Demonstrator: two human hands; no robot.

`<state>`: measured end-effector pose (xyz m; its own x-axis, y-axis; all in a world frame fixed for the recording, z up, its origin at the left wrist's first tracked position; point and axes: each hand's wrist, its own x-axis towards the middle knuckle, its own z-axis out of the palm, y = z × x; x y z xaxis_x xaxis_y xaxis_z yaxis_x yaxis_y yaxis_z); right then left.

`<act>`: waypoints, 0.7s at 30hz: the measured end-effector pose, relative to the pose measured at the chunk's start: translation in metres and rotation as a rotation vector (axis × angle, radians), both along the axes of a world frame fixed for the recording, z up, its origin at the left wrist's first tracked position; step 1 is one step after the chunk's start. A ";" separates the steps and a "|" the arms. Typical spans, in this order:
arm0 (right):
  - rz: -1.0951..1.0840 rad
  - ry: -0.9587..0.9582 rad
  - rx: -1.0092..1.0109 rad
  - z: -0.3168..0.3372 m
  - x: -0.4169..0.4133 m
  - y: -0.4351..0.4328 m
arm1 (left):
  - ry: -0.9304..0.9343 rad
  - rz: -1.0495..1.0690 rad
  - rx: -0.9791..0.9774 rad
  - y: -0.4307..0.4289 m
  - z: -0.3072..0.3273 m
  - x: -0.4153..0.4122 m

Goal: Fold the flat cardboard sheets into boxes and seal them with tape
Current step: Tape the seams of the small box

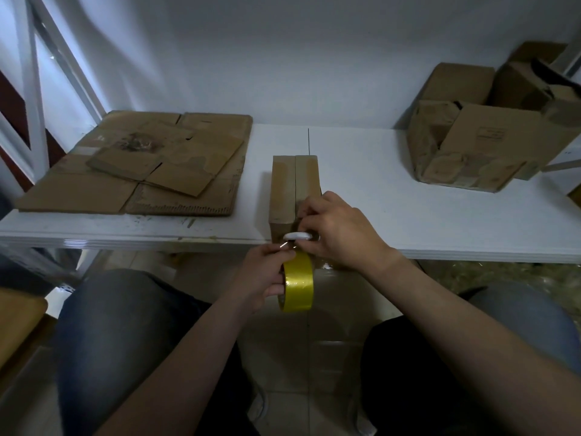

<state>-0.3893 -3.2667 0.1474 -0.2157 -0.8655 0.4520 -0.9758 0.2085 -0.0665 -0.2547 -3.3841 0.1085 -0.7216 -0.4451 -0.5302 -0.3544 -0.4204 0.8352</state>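
The left hand's [262, 273] fingers [276, 290] were curled round a roll [298, 283] of glossy yellow tape, which they gripped on edge just below the desk's [377, 190] near edge. The thumb and forefinger were pressed together at a small metal glint above the roll. The right hand's [338, 231] fingers [306, 212] were bunched and curled at the near end of the box [294, 184], with their tips at a small white oval piece [297, 236]. What exactly they pinched could not be told.

The one box stood just beyond both hands, at the middle of the desk's near edge. It was narrow and long, of plain brown cardboard, and its two top flaps met in a straight seam running away from the person. The roll hung just beneath its near end.

On the left of the smooth white desk lay the flat sheets [141, 165], at least two, stained and creased, a smaller one lying askew on a larger. Well apart on the right sat at least three worn boxes [471, 146], dented, with scuffed patches. Two knees [125, 325] in grey jeans flanked the arms below.
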 end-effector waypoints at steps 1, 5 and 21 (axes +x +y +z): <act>-0.010 0.037 0.020 0.000 0.002 -0.002 | 0.000 -0.002 0.003 0.000 0.000 0.000; -0.052 0.128 0.140 0.002 0.009 -0.010 | -0.004 -0.005 -0.001 0.001 -0.001 0.001; 0.097 -0.025 0.359 0.020 -0.026 0.006 | -0.088 -0.001 -0.107 -0.007 -0.002 0.008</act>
<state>-0.4148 -3.2612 0.1677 -0.1326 -0.9848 0.1120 -0.9911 0.1299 -0.0303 -0.2470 -3.3913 0.1063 -0.6752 -0.5017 -0.5407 -0.4284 -0.3300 0.8412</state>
